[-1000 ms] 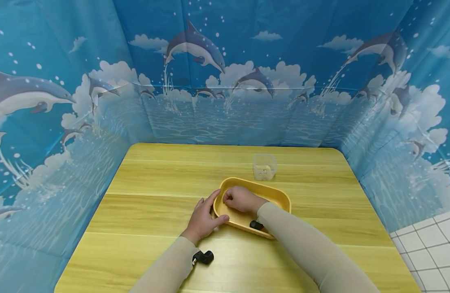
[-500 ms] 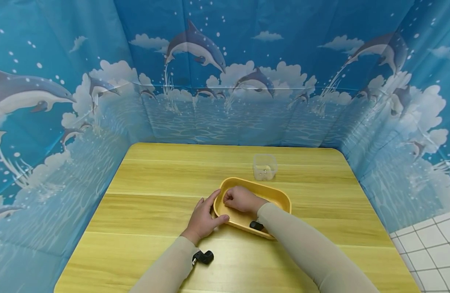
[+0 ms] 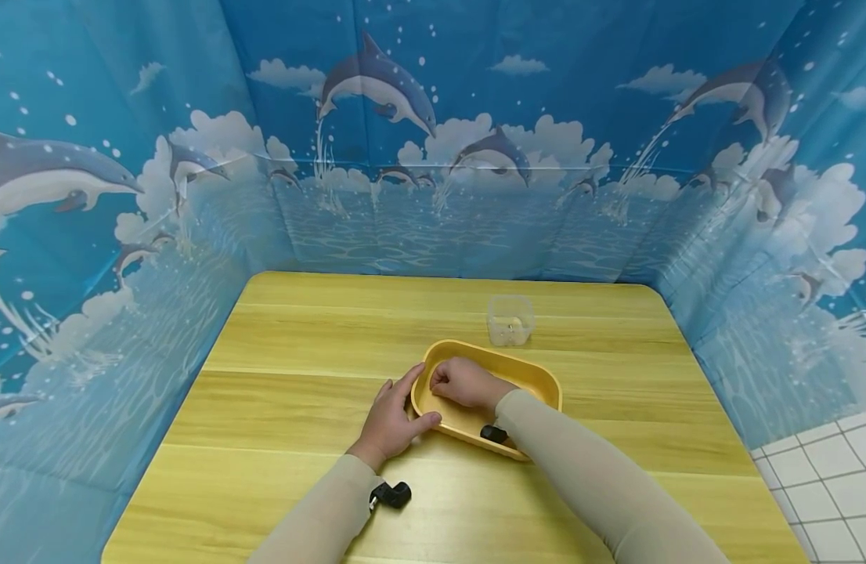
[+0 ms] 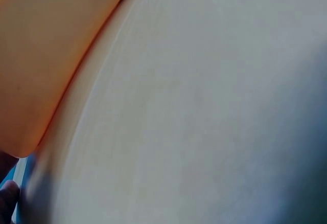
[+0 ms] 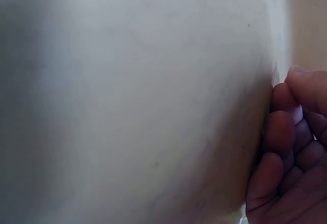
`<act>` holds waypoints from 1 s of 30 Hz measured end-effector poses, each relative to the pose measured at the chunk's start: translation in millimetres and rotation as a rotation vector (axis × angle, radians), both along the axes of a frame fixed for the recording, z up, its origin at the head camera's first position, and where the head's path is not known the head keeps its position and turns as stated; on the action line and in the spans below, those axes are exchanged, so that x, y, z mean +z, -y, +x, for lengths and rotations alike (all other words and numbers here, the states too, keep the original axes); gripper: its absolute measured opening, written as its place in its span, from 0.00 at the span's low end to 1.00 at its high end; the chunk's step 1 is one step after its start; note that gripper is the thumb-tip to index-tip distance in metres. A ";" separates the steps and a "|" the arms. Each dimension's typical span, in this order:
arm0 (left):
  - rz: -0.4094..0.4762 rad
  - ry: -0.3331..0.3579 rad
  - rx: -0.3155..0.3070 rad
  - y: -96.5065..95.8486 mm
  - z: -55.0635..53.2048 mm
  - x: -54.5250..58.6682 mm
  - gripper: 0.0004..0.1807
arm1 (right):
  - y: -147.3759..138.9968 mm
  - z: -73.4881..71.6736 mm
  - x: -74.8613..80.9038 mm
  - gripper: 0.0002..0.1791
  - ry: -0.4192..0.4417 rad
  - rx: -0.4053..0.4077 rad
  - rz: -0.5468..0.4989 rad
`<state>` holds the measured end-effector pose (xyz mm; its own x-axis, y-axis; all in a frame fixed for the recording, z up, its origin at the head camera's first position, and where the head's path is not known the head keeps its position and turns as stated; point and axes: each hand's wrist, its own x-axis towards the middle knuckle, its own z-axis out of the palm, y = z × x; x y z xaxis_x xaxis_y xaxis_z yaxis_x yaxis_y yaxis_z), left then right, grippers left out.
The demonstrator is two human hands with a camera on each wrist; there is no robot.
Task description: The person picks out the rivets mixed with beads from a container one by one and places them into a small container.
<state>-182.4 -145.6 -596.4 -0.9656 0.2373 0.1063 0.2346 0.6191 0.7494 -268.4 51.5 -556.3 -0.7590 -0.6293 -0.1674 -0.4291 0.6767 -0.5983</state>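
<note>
A shallow yellow tray (image 3: 509, 359) lies at a slant near the middle of the table. At its left end, my left hand (image 3: 391, 419) holds it, the thumb on the near rim and the fingers along the far-left side. The tray's orange-looking wall (image 4: 56, 50) fills the upper left of the left wrist view. Inside the tray, my right hand (image 3: 470, 382) is low over the bottom with curled fingers. In the right wrist view the thumb (image 5: 309, 86) meets the index fingertip; I see no object between them, though something tiny could be hidden.
Just behind the tray stands a clear plastic box (image 3: 510, 308) with several small shiny bits (image 3: 510, 328) in it. Black wrist cameras (image 3: 392, 494) jut from both sleeves. The wooden table (image 3: 299, 376) ends against a dolphin-print curtain (image 3: 419, 227).
Both hands and the tray hold the same places. The head view has shifted very slightly.
</note>
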 end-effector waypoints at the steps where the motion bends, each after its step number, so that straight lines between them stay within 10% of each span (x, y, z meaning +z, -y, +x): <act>1: 0.003 -0.003 -0.002 -0.1 0.0 0.6 0.50 | -0.1 -0.2 0.6 0.06 0.000 0.001 0.001; 30: 0.007 0.018 0.012 -1.1 1.0 2.5 0.50 | 2.1 -3.7 4.5 0.04 0.048 -0.023 -0.004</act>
